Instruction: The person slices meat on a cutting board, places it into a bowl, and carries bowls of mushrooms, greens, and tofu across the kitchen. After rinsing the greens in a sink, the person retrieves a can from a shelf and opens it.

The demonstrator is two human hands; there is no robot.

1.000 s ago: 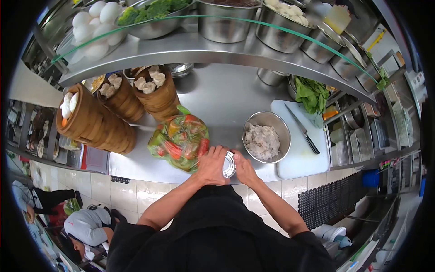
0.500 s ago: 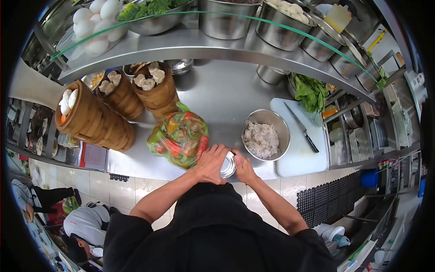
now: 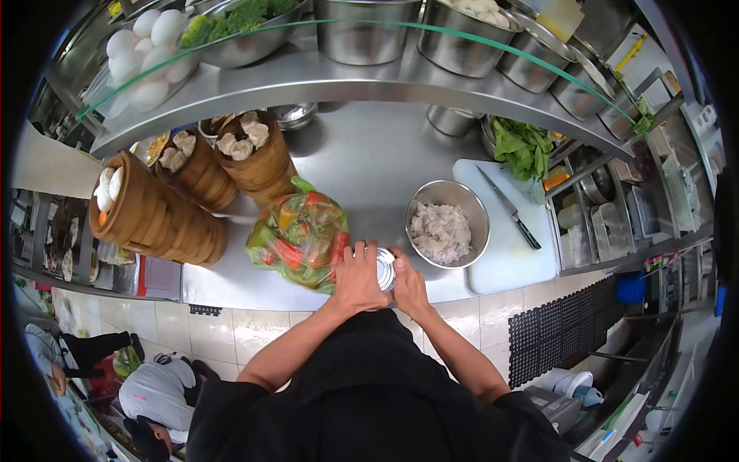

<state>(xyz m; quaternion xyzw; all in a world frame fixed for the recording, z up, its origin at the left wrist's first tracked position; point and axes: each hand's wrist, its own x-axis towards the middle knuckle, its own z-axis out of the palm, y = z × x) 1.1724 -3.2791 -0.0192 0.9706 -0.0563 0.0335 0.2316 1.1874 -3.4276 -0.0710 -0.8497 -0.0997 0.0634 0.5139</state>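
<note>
A tin can (image 3: 386, 269) with a ridged silver lid stands at the counter's front edge, close to my body. My left hand (image 3: 359, 279) is closed around its left side, fingers pointing away from me. On the other side, my right hand (image 3: 410, 284) has its fingers curled against the can's right rim; whether a small tool is in that hand is hidden. Left of the can, touching or nearly touching my left hand, lies a clear plastic bag of red and green peppers (image 3: 299, 240). To the right sits a steel bowl (image 3: 483, 225) of pale, raw-looking shrimp (image 3: 441, 233).
A white cutting board (image 3: 504, 266) carries a knife (image 3: 509, 208). Leafy greens (image 3: 522, 146) are behind it. Bamboo steamers (image 3: 165, 212) with dumplings stand at left. An overhead shelf (image 3: 339, 91) holds eggs, broccoli and steel pots. A co-worker (image 3: 158, 393) bends at lower left.
The camera view has shifted slightly. Both hands stay at the can; my left fingers now point straighter away from me, and my right hand lies more upright along the can's side.
</note>
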